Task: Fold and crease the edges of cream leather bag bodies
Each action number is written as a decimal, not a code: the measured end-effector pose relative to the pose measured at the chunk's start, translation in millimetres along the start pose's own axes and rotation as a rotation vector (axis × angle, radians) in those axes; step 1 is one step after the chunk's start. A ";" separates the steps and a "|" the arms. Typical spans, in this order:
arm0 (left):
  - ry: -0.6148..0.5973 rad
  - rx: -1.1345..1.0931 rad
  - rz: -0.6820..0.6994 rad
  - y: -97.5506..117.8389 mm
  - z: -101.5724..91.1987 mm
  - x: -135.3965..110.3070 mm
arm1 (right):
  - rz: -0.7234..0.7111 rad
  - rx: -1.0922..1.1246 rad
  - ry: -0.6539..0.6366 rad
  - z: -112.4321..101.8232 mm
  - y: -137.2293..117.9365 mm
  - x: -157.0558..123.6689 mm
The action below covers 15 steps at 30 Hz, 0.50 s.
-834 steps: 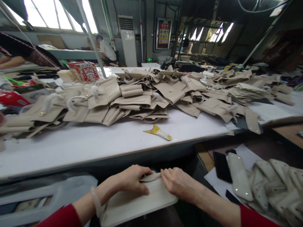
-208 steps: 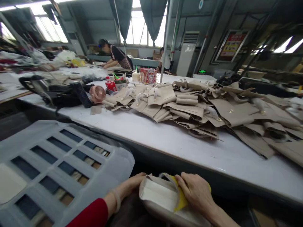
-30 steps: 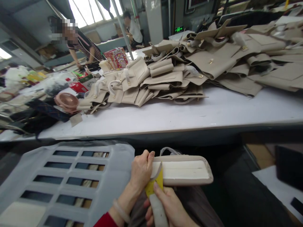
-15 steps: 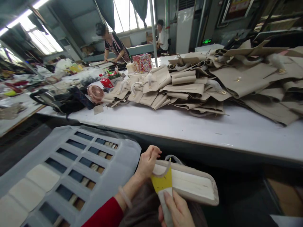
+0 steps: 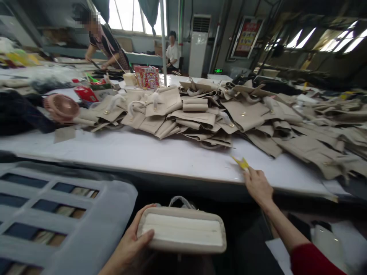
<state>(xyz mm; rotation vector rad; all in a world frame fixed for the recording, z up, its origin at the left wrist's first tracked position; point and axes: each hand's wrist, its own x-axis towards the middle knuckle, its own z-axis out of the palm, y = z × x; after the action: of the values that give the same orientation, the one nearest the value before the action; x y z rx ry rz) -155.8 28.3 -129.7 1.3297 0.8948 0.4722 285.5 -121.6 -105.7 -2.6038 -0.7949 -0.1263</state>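
My left hand (image 5: 136, 236) grips the left end of a beige handbag (image 5: 183, 249), its thumb pressing on the near face. A long off-white panel framed by a beige border faces me, and a plastic-wrapped handle sticks up behind it. Over to the right, above the front edge of the white table, my right hand (image 5: 258, 188) is closed around a yellow scraper (image 5: 241, 162) with a notched end. The scraper's handle is hidden inside the fingers. Whether its tip touches the tabletop I cannot tell.
Flat beige bag pieces (image 5: 195, 114) lie heaped along the white table (image 5: 160, 156). At left are a pink fan (image 5: 61, 107) and a red packet (image 5: 86, 94). A plastic-covered rack (image 5: 114, 214) with slots stands left of me. Two people work farther back.
My right hand has carried the scraper away from the handbag, right and up to the table edge. My left hand now holds the bag's end. The camera view has turned right.
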 end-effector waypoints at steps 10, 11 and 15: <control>0.205 -0.123 -0.147 -10.1 9.2 4.9 | -0.060 0.310 0.015 -5.7 -41.3 -46.0; 0.208 -0.126 -0.151 -10.6 9.2 4.7 | -0.051 0.392 -0.030 -9.1 -46.8 -69.2; 0.188 -0.156 -0.158 -7.8 9.3 3.5 | 0.238 0.859 -0.273 -11.7 -66.8 -158.6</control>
<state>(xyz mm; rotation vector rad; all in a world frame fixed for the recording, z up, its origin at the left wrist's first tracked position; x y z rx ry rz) -147.9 23.4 -138.3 1.0757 1.0872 0.5381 116.9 -157.8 -103.1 -1.8740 -0.4601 0.5341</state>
